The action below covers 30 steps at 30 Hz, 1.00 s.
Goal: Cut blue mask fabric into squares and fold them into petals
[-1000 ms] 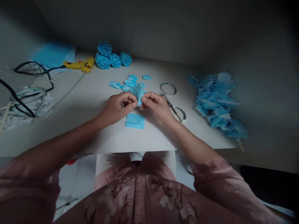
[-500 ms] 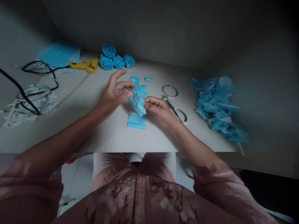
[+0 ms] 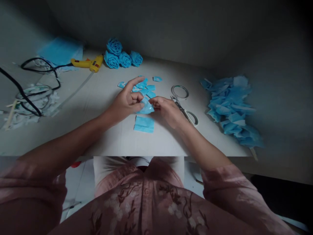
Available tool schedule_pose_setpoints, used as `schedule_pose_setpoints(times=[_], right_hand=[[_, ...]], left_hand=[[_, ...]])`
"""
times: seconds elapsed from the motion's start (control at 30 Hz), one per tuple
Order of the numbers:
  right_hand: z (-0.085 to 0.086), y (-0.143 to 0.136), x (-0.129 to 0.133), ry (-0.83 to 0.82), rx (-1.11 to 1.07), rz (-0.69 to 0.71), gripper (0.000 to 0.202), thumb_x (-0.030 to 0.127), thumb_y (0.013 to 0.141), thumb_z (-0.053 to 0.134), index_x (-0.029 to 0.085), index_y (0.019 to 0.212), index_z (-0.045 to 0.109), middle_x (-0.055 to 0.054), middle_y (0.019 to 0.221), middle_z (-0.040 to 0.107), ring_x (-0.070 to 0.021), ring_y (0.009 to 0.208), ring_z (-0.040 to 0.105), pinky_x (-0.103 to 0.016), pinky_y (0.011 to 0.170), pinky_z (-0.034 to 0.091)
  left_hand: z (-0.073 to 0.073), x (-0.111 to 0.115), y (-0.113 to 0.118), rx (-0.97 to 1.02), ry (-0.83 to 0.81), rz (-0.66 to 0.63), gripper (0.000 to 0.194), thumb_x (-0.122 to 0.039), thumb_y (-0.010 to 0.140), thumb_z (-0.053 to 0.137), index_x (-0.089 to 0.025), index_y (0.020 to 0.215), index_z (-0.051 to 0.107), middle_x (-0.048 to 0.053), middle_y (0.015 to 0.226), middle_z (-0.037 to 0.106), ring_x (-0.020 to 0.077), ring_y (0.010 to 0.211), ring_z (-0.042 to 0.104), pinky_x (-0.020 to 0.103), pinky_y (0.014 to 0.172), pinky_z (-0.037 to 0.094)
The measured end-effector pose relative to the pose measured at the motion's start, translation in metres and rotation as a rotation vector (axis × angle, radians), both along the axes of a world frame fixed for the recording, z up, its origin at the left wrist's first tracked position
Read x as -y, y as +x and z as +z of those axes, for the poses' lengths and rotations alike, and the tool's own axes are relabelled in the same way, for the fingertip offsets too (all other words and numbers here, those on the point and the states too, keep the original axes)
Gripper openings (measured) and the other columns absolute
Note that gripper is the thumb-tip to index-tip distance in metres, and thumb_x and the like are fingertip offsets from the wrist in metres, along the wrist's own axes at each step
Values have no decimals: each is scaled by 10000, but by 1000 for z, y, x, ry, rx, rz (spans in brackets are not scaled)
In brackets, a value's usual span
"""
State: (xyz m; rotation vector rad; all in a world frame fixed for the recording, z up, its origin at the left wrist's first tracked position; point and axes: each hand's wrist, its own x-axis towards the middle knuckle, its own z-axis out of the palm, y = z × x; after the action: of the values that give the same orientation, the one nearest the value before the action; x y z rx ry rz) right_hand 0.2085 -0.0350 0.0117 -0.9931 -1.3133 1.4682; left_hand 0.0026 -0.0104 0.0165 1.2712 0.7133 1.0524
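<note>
Between my two hands, above the white table, is a small blue petal piece (image 3: pixel 146 106), slightly crumpled. My left hand (image 3: pixel 127 99) pinches its left side between thumb and curled fingers, with the index finger stretched up and away. At its right edge, the fingertips of my right hand (image 3: pixel 167 109) are closed on the piece. Just below lies a flat blue rectangle (image 3: pixel 144 124). Several small blue cut pieces (image 3: pixel 151 87) lie behind my hands, partly hidden by the left one.
Scissors (image 3: pixel 184 112) and a wire coil (image 3: pixel 180 91) lie right of my hands. A blue petal heap (image 3: pixel 232 107) is further right. Blue roses (image 3: pixel 114 60) and a yellow glue gun (image 3: pixel 90 63) stand at the back left; cables and scraps (image 3: pixel 36 101) are far left.
The blue petal piece is turned and now looks lower and more folded between my hands. My left fingers have curled in closer to it. The view has shifted slightly.
</note>
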Motion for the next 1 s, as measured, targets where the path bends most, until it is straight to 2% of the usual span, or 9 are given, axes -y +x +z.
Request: schedule_pose_setpoints(times=[0.13,0.33,0.4,0.53,0.6,0.8,1.0], right_hand=[[3,-4,4,82,58,-22,348,493,721,886,207,779,696,29,752,590,-133,741,504,-290,752,425],[5,-2,2,105,52,-106,269,429,743,821,209,748,665,30,736,570,-133,751,493,-295,778,415],[5,-1,1,101,59,-112,257,423,745,809,210,752,666,29,734,567,-134,750,489,-296,773,414],[6,1,3,85,77,-110,251,427,759,805,217,769,669,26,749,580,-138,758,500,-299,772,425],[5,2,2,85,76,-106,239,423,774,799,219,785,676,24,763,592,-139,768,519,-300,784,442],[4,5,-1,77,42,-117,226,420,776,806,228,784,688,23,785,611,-138,789,570,-301,825,507],[10,12,-4,69,-43,-204,258,430,755,824,241,768,648,27,807,579,-135,820,583,-299,834,564]], left_hand=[[-3,2,0,-58,38,-52,782,-168,729,834,-267,1459,573,-34,738,640,132,637,573,239,584,415],[-2,-6,-1,-44,-17,92,251,-324,941,658,-214,1157,724,25,891,717,173,828,682,286,772,545],[-2,-9,0,-26,-55,106,229,-381,990,603,-198,1050,726,36,857,704,177,809,682,293,761,552],[-4,-15,-1,-14,-87,131,373,-509,1029,574,-192,859,673,33,756,659,163,715,650,284,710,536],[-6,-18,-3,17,-94,141,384,-488,1031,592,-190,795,646,18,713,623,143,678,618,272,707,529],[-9,-24,-10,108,-136,138,233,-232,940,723,-185,729,636,-15,683,567,106,650,559,236,676,501],[-13,-27,-12,95,-102,137,176,-235,891,786,-187,754,685,3,661,604,123,634,567,265,663,502]])
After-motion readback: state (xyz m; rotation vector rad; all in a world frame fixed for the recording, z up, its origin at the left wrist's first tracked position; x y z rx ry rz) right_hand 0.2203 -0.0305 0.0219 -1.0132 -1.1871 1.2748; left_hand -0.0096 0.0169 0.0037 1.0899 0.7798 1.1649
